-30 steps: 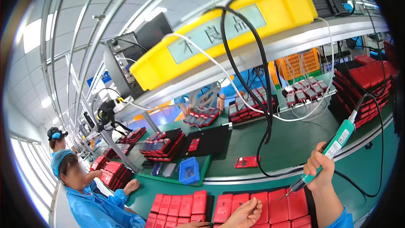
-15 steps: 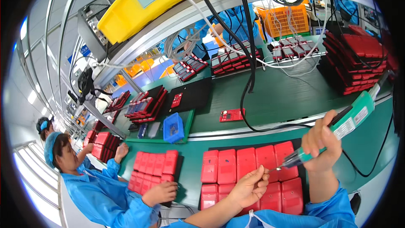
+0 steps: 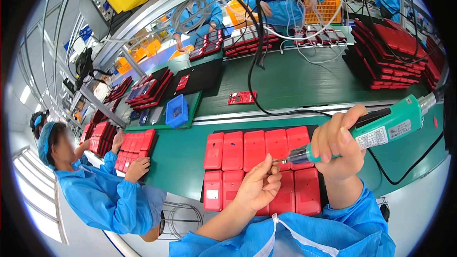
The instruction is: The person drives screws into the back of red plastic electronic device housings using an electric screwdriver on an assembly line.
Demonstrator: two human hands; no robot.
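My right hand is wrapped round a green electric screwdriver, held nearly level with its bit toward the left. My left hand is closed in a pinch, thumb and forefinger at the tip of the thin metal bit. Anything between those fingertips is too small to make out. Below both hands, red plastic cases lie in two rows on a black tray, partly hidden by my left hand and forearm. One case in the near row bears a small white label.
A blue bin stands on a green board beyond the cases. Farther back lie a red circuit board and stacked trays of red cases. A black cable crosses the bench. At left, a co-worker handles similar cases.
The whole view has shifted, so the bench appears farther left and higher. The screwdriver lies flatter than before. Both hands keep their grip, with the left fingertips still at the bit.
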